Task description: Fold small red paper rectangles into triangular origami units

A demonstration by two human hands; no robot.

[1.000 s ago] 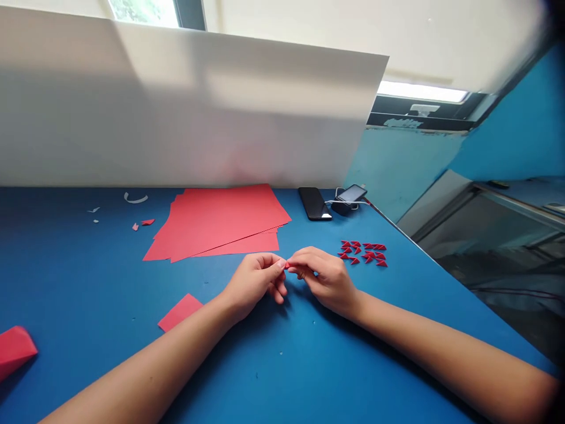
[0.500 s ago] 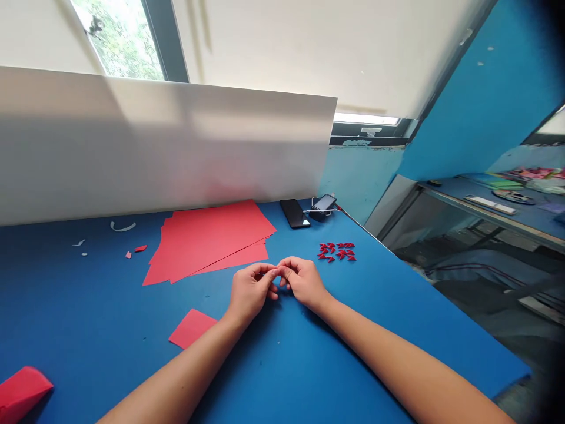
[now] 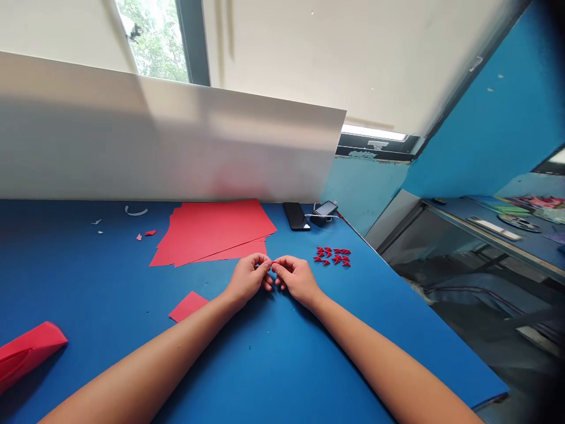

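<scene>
Between the fingertips of both hands is a small red paper piece [image 3: 272, 264], mostly covered by the fingers. My left hand [image 3: 248, 278] pinches it from the left, thumb on the near side. My right hand [image 3: 296, 279] pinches from the right, with thumb and forefinger closed. Both hands are just above the blue table [image 3: 273, 365]. Several small folded red paper triangles [image 3: 333, 256] lie in rows to the right of my right hand. A red paper square [image 3: 188, 306] sits beside my left forearm, partly hidden by it.
Behind the hands lie large red paper sheets [image 3: 216, 229]. A black phone [image 3: 296, 216] and a second device [image 3: 325, 208] with a white cable are at the back right. Paper scraps [image 3: 150, 232] lie at the back left, and a folded red paper object [image 3: 35, 350] at the left edge.
The camera view has tilted and shifted a little. Between my fingertips a bit more of the red paper shows, and the fingertips are slightly farther apart. Both hands still pinch it.
</scene>
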